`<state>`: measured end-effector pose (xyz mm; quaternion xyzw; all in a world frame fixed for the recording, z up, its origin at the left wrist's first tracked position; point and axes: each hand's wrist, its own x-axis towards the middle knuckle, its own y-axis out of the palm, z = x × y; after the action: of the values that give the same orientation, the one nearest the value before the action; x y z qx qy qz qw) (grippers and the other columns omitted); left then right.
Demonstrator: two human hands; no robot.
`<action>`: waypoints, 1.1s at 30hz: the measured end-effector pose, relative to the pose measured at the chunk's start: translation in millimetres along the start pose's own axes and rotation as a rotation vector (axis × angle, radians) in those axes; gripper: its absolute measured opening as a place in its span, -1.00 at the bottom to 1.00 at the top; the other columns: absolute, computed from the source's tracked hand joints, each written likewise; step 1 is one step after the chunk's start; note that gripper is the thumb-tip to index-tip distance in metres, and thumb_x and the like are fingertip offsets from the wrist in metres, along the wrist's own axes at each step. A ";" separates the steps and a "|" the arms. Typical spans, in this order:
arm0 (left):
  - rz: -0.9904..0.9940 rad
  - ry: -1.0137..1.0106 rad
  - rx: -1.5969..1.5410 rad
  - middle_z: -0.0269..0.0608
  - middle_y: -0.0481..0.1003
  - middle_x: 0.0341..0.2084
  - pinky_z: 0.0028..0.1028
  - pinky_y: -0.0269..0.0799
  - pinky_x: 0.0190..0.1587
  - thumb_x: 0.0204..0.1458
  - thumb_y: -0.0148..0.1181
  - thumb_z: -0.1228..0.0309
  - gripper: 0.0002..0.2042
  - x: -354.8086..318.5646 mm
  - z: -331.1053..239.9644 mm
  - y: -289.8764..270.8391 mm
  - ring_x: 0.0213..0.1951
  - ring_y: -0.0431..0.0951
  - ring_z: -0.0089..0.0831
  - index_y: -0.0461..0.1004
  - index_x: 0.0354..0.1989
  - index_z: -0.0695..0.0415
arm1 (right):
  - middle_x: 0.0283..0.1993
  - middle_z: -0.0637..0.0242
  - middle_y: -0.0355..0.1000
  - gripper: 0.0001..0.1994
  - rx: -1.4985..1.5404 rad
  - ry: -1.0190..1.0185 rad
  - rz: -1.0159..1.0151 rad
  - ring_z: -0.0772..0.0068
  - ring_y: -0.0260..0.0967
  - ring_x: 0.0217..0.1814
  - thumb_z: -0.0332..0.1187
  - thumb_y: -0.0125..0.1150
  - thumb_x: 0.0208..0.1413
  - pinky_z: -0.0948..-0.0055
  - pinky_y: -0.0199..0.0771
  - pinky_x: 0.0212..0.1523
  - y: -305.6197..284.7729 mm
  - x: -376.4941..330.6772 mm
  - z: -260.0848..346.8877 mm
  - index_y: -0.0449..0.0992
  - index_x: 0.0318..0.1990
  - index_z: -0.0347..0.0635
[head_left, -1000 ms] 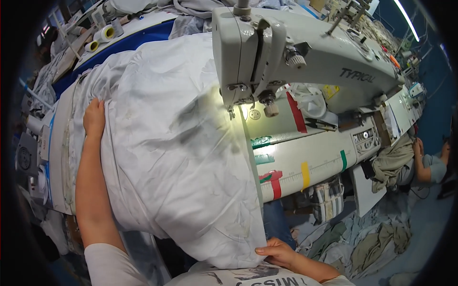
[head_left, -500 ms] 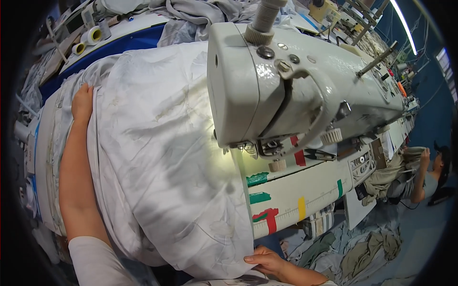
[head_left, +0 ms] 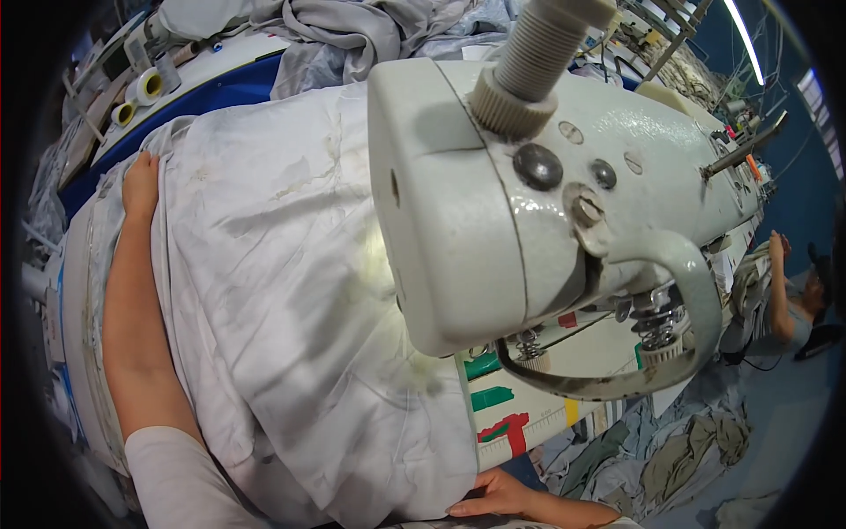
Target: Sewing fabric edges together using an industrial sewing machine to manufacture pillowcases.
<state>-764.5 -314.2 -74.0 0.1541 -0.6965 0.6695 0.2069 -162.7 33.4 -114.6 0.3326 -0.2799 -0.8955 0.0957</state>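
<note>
A wide piece of white fabric (head_left: pixel 273 256) lies creased over the machine bed, with faint brownish stains toward its far side. My left hand (head_left: pixel 141 183) is closed on the folded left edge of the cloth, far up, with that arm stretched along it. At the near right corner my right hand (head_left: pixel 495 494) grips the hem, thumb on top and fingers partly hidden. Over the cloth's right side stands the off-white head of a sewing machine (head_left: pixel 458 229). Its lamp lights the fabric below, while the needle and presser foot are hidden behind the head.
Green and red tape strips (head_left: pixel 507 432) mark the bed beside the fabric. Grey cloth (head_left: pixel 352 40) and thread cones (head_left: pixel 145 85) lie on a far table. Garments (head_left: pixel 679 458) are heaped at lower right. Another person (head_left: pixel 789 309) works at the far right.
The view has moved closer to the machine head, which now looks larger and hides the needle area. Both hands keep their hold on the fabric, with little visible shift.
</note>
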 end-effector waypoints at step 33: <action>0.074 0.066 -0.129 0.10 0.39 -0.54 -0.11 0.28 -0.42 0.11 0.03 0.35 -0.79 -276.3 -34.9 -168.7 -0.45 0.40 0.09 0.29 -0.47 0.23 | -0.13 0.20 0.52 -0.78 -0.146 -0.235 0.096 0.31 0.39 0.05 -0.45 0.22 0.03 0.44 0.25 0.13 35.0 -26.7 24.8 0.57 -0.15 -0.27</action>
<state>-439.2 -306.1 -63.5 0.0925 -0.7363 0.6351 0.2145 -158.9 25.0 -64.9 0.2040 -0.2389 -0.9405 0.1291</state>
